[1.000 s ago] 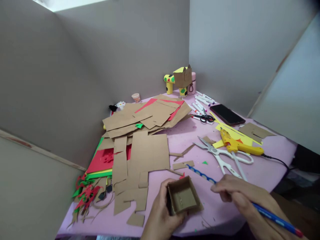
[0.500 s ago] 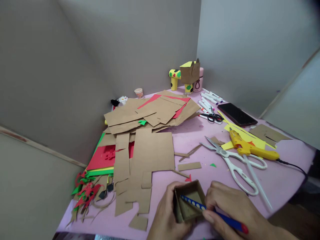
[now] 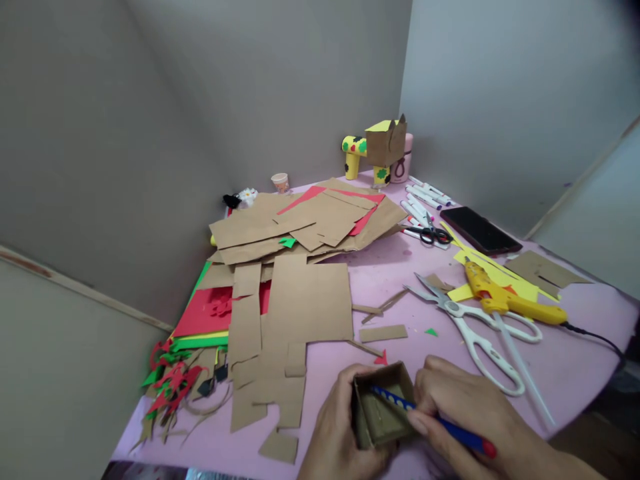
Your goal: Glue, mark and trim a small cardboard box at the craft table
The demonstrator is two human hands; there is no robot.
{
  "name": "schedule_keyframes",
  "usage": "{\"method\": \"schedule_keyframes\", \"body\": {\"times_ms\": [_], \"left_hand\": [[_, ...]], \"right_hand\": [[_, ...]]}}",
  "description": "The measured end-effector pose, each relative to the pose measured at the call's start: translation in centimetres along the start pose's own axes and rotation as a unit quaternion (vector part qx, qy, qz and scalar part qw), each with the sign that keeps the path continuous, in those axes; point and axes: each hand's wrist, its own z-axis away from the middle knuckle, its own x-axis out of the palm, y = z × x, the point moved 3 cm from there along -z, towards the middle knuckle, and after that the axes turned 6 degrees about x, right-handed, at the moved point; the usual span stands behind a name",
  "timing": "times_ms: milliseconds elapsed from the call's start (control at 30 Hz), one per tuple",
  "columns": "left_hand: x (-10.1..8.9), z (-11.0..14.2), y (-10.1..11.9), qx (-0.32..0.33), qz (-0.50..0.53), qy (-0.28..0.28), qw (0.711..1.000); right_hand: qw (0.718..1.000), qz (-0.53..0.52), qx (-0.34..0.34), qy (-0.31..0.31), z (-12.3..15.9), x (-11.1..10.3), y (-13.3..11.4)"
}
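Note:
A small open cardboard box [image 3: 385, 430] is gripped by my left hand [image 3: 333, 427], its hollow side facing me. In my right hand [image 3: 465, 413] is a blue pencil [image 3: 463, 437] with pale dots and a red end. Its front part reaches into the box; the tip lies against the inside and is hard to make out. Fingers of my right hand are close to the box's right edge. Just beyond the box lies a small red paper scrap [image 3: 381, 358].
White-handled scissors [image 3: 453, 309] and a yellow glue gun [image 3: 515, 303] with its cord lie to the right. Cut cardboard [image 3: 310, 303] spreads at left centre, paper scraps [image 3: 175, 383] further left. Markers [image 3: 423, 200], a phone [image 3: 480, 230] and a cardboard box head [image 3: 385, 145] are behind.
The whole view has shifted slightly, so things appear a little further right. The pencil tip has moved slightly within the box; both hands keep their hold.

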Motion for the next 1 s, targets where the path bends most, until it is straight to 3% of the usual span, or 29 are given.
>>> {"method": "schedule_keyframes", "body": {"times_ms": [467, 567, 833, 1000], "left_hand": [[-0.1, 0.1, 0.0, -0.005, 0.015, -0.007, 1.000], [-0.2, 0.0, 0.1, -0.009, 0.014, -0.005, 1.000], [-0.1, -0.1, 0.3, -0.002, 0.012, -0.005, 1.000], [-0.3, 0.0, 0.4, -0.004, 0.011, -0.007, 1.000]], "right_hand": [[0.995, 0.091, -0.030, 0.031, 0.6, -0.6, 0.1], [0.996, 0.067, -0.054, 0.025, 0.8, -0.6, -0.1], [0.999, -0.018, -0.029, -0.003, -0.4, 0.8, -0.3], [0.998, -0.015, -0.052, -0.023, -0.3, 0.9, -0.6]]}}
